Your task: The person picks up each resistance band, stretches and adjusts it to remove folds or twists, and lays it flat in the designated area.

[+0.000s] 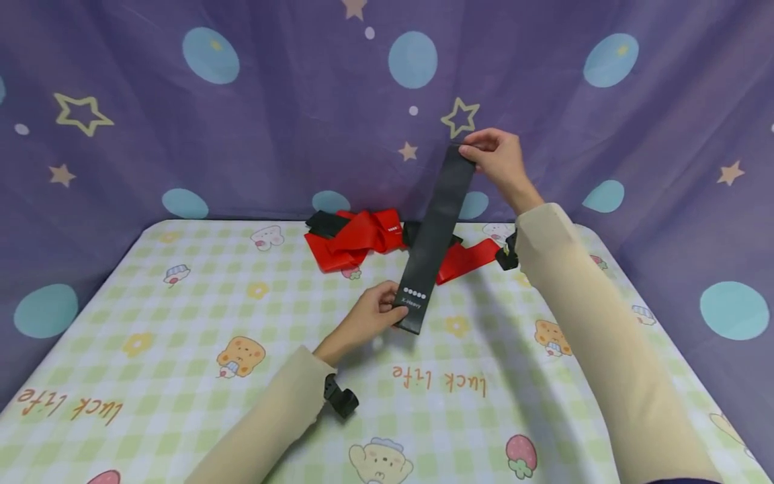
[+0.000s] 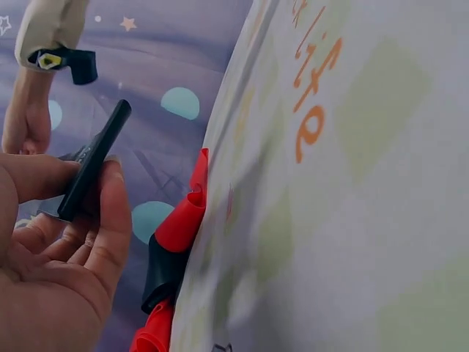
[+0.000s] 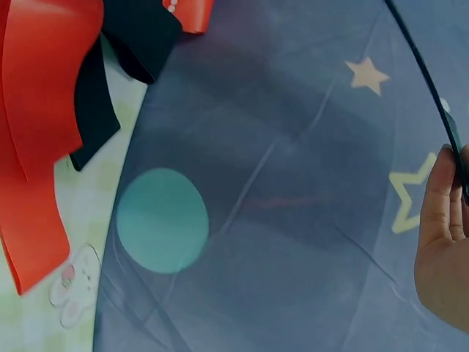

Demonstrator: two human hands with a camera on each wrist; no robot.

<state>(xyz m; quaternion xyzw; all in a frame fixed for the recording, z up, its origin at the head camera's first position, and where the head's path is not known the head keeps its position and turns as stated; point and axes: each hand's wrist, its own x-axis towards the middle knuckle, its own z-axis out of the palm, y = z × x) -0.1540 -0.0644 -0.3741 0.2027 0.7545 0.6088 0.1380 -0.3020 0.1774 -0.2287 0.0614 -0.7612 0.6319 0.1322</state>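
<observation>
A flat black resistance band (image 1: 437, 222), marked "X-Heavy" with a row of white dots near its lower end, slants stretched out above the table. My left hand (image 1: 369, 312) pinches its lower end between thumb and fingers; in the left wrist view the band's edge (image 2: 95, 161) shows between them. Higher up and to the right, my right hand (image 1: 498, 161) pinches the upper end. The right wrist view shows the band (image 3: 421, 66) edge-on, running up from the fingers of my right hand (image 3: 443, 257).
Behind the held band, red bands (image 1: 363, 235) and a black band (image 1: 326, 224) lie loosely heaped at the table's back edge. Another red piece (image 1: 474, 259) lies to the right. A checked cloth (image 1: 181, 323) covers the table; a purple patterned curtain (image 1: 272, 121) hangs behind it.
</observation>
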